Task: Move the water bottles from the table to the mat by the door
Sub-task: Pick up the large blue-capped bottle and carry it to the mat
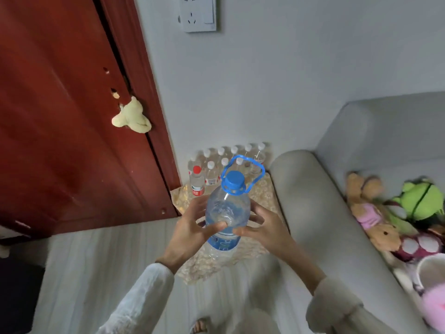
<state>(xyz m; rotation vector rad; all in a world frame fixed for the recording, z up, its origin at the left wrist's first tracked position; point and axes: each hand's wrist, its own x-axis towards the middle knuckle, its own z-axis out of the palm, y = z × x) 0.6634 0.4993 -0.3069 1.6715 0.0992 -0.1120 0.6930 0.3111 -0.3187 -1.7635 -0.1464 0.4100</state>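
A large clear water bottle (227, 213) with a blue cap, a blue carry handle and a blue label stands upright between my hands, above the beige patterned mat (262, 196). My left hand (192, 225) presses its left side and my right hand (262, 227) its right side, fingers spread around the body. Whether its base touches the mat is hidden. Several small white-capped bottles (212, 171) and one red-capped bottle (197, 180) stand on the mat's far end against the wall.
A red-brown door (72, 116) with a pale plush toy (131, 115) hanging on it is at the left. A grey sofa (313, 201) borders the mat on the right, carrying plush toys (395, 213). A wall socket (198, 13) is above.
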